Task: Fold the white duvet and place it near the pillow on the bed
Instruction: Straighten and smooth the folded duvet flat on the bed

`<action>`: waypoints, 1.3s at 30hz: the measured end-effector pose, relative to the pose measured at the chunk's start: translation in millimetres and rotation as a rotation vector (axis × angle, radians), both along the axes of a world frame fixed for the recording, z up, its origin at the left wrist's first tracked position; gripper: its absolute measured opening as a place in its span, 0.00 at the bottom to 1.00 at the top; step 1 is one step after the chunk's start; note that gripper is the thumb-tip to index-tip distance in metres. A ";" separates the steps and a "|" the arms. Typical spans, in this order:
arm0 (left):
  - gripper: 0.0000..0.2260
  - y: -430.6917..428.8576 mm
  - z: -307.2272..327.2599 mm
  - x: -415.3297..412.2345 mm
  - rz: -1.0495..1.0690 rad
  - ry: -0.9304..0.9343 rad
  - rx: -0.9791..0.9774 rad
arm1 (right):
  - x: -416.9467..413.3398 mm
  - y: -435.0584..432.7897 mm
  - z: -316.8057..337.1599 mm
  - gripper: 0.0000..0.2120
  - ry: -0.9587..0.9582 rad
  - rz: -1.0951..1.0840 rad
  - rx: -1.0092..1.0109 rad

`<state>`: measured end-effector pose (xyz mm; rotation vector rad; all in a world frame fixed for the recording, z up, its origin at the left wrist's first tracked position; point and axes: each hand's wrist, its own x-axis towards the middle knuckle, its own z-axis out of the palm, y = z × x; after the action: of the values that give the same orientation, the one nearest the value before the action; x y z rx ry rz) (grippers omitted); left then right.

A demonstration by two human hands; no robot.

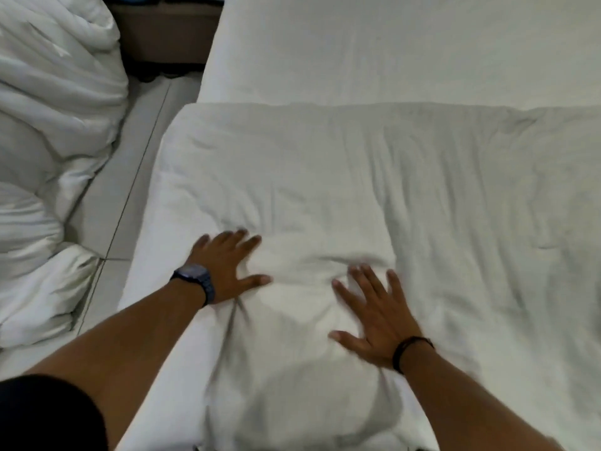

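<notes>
The white duvet [357,177] lies spread flat and wrinkled over the near part of the bed, its far edge forming a straight line across the mattress. My left hand [227,265], with a dark watch on the wrist, rests palm down on the duvet with fingers spread. My right hand [370,317], with a dark band on the wrist, also presses flat on the duvet, fingers apart. A raised bulge of fabric sits between the two hands. No pillow can be told apart on this bed.
Beyond the duvet the bare white sheet of the bed [406,50] stretches away. A second bed at the left carries a crumpled white duvet [48,125]. A strip of tiled floor [130,164] separates the beds. Brown furniture [162,30] stands at the far end of the gap.
</notes>
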<state>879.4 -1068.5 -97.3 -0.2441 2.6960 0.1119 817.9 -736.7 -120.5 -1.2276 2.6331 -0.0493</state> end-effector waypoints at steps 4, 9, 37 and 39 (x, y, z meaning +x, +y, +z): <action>0.43 -39.7 -4.2 -30.0 -0.067 0.175 0.038 | -16.4 -66.0 5.5 0.40 0.070 -0.256 -0.138; 0.41 -66.4 -23.1 -52.6 -0.118 0.120 0.042 | -8.9 -103.7 -18.6 0.38 0.081 -0.456 -0.067; 0.38 -85.7 -56.3 -165.4 -0.806 0.380 0.200 | 16.8 -199.1 -31.1 0.32 0.134 -1.414 -0.068; 0.38 -86.4 -57.9 -164.7 -0.809 0.387 0.211 | 30.2 -212.6 -30.6 0.32 0.123 -1.495 -0.069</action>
<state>714.7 -1154.9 -155.2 1.0143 2.8909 0.2075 848.2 -949.3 -151.1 0.9349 2.9601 -0.3033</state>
